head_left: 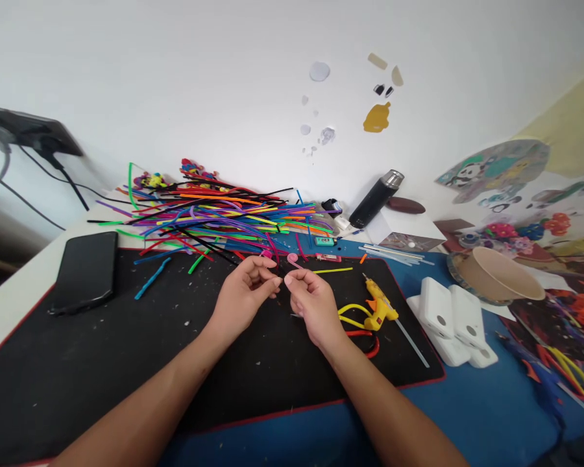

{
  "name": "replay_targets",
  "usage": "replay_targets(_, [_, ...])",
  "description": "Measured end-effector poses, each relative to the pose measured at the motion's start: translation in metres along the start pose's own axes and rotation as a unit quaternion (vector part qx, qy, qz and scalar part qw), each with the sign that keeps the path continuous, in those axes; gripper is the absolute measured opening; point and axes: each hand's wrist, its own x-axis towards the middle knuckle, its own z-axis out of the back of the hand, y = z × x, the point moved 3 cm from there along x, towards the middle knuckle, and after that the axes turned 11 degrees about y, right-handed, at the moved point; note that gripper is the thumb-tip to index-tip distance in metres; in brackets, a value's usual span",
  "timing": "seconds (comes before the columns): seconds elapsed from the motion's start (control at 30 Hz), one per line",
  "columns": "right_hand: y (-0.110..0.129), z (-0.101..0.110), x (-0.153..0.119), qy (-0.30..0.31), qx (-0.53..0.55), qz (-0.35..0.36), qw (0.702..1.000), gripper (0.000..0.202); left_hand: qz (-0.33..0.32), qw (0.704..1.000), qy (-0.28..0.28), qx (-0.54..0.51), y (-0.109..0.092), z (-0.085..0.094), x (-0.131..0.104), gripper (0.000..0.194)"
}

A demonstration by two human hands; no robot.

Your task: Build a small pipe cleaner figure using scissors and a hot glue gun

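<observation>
Thumb and forefinger of the left hand [246, 293] are drawn close at the tips, and so are those of the right hand [315, 307]; the 2 pinches almost meet. Whether a thin piece sits between the fingertips is too small to tell. Both hands are above a black mat [102, 350] edged in red.

Beside the right hand lie a red handle loop [376, 347] and a yellow handle loop [355, 307], then a yellow glue gun [382, 306] with 1 translucent stick [413, 344] jutting from its back. Just past the fingertips shows a pink curl [292, 259]; I cannot tell if it is held or lying down. On the left side are 1 short blue stem [152, 279] and a dark phone [86, 266].

Farther back, a green lighter [325, 242] lies near a broad heap of coloured fuzzy stems [224, 211]. A black flask [374, 200] leans beyond, and the white wall [199, 78] carries a mustard-coloured patch [377, 118].
</observation>
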Motion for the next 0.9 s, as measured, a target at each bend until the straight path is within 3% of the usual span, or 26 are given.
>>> replay_targets(0.33, [-0.0032,-0.0008,0.0001,-0.003,0.020,0.010,1.000,0.035,0.010,1.000,0.005,0.014,0.0035,-0.0004,-0.0004,0.022])
replay_targets(0.9, [-0.0067,-0.0038,0.0001,-0.001,0.043,0.023,0.999,0.034,0.007,1.000,0.008,0.007,0.0041,-0.0019,-0.0007,0.022])
